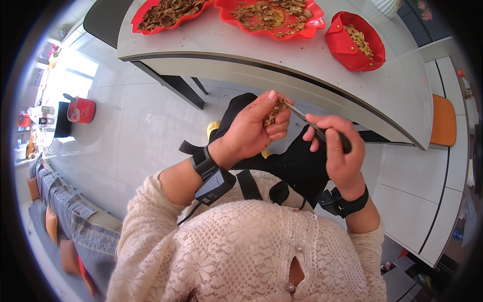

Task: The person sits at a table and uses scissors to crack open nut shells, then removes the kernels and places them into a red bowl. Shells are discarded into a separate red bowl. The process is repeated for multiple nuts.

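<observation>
Above my lap, my left hand [245, 133] is closed around a cracked walnut [272, 115], whose rough brown inside shows between thumb and fingers. My right hand [342, 151] grips a slim metal pick [298, 112] by its dark handle. The tip of the pick meets the upper right side of the walnut; how deep it sits there I cannot tell. Beyond both hands, on the table, stands a red snap-cornered basket [346, 56] with pale walnut kernels [358, 41] in it. A red scalloped tray [313, 31] beside it bears shell bits and walnut pieces.
Another red tray [142, 29], heaped with shells, stands at the table's far left. The white table's dark front edge [282, 66] runs just past my hands. A red bucket [83, 110] stands on the tiled floor at left, and an orange seat [444, 120] is at right.
</observation>
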A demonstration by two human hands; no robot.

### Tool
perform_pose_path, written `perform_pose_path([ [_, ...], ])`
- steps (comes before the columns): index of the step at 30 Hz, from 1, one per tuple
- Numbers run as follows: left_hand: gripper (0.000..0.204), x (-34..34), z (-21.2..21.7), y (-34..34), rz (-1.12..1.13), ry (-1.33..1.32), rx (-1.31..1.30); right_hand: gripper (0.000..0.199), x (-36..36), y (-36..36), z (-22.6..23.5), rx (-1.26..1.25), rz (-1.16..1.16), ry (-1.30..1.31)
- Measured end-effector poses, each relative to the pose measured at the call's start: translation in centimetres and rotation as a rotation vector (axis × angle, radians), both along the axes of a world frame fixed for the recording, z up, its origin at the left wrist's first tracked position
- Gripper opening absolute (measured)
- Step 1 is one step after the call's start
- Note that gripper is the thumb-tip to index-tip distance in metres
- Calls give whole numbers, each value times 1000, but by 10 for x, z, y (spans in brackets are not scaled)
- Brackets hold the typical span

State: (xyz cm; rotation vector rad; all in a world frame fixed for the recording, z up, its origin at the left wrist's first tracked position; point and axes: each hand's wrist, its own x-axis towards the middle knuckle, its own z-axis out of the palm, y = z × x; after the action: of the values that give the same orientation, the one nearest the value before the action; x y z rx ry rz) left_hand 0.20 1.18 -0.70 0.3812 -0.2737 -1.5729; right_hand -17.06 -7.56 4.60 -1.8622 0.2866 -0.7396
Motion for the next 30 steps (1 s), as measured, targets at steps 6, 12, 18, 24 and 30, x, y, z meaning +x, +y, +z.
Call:
perform_pose_path([
  [6, 41, 0, -1, 0, -55, 84, 28, 12, -1, 3, 1, -44, -75, -31],
  [12, 46, -2, 4, -1, -1, -1, 54, 15, -4, 4, 2, -277, -71, -19],
  [18, 46, -5, 5, -1, -1, 3, 92, 15, -3, 5, 0, -222, -67, -10],
  [24, 43, -5, 4, 0, 3, -29, 79, 12, -1, 6, 4, -328, -51, 67],
  [30, 40, -4, 1, -1, 14, -78, 57, 11, 4, 6, 7, -484, -36, 124],
])
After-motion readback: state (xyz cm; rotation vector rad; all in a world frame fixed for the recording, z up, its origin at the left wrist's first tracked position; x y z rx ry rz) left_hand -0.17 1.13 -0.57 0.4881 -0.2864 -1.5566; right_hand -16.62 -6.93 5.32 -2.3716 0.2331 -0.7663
